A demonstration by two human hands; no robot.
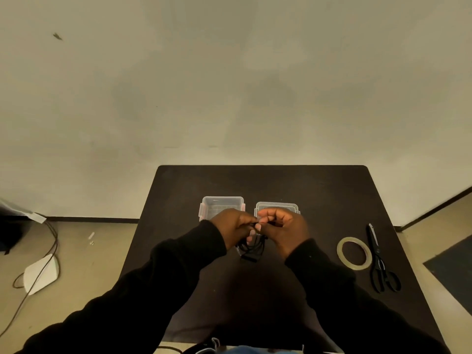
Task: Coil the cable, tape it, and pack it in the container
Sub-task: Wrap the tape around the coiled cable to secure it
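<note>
We hold a black cable [251, 247] above the table [319, 195] center: our left hand [233, 227] and right hand [282, 229] both pinch it, coils dangling. Open container [221, 206] at 11 o'clock, tape roll [354, 252] and scissors [380, 261] at 3.

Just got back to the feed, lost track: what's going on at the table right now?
A person holds a black cable in both hands above the dark table; the left hand and right hand pinch it together, with loops hanging below. The tape roll and scissors lie untouched to the right. The open container and what looks like its lid sit just behind the hands. No tape is visible on the cable, and nothing is packed.
</note>
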